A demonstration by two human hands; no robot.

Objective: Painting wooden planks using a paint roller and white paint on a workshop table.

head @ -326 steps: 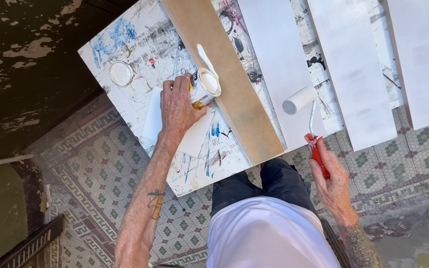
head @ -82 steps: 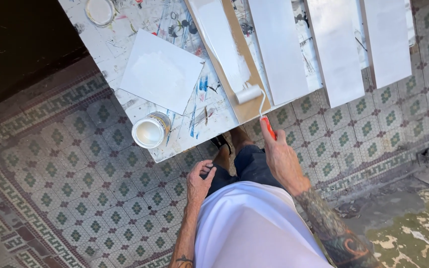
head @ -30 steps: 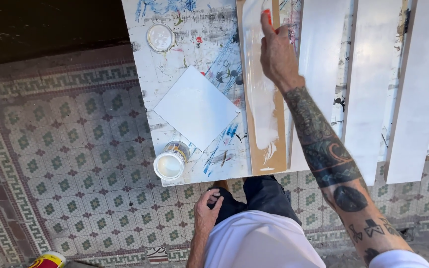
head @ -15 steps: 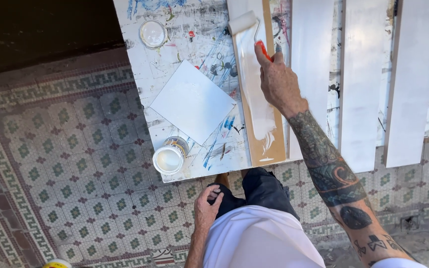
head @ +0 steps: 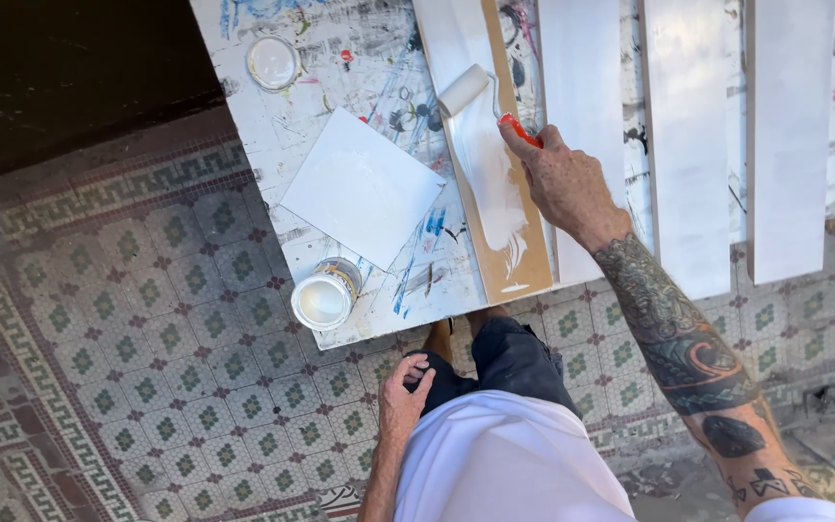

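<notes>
since half a second ago, small white foam paint roller (head: pixel 463 89) pulled back down long bare tan wooden plank (head: pixel 517 253), half coated white. right hand (head: pixel 561 182) fisted on its orange handle. left hand (head: pixel 404 398) on thigh, apparently loosely curled. open paint tin (head: pixel 325 294) near table edge.

White paint roller (head: pixel 463 90) lies tilted on half-painted brown board (head: pixel 519 253).

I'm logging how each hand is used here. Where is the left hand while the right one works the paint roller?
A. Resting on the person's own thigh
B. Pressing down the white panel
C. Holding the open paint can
A: the left hand lies on the dark trouser leg, clear of the table, while the right hand grips the paint roller.
</notes>
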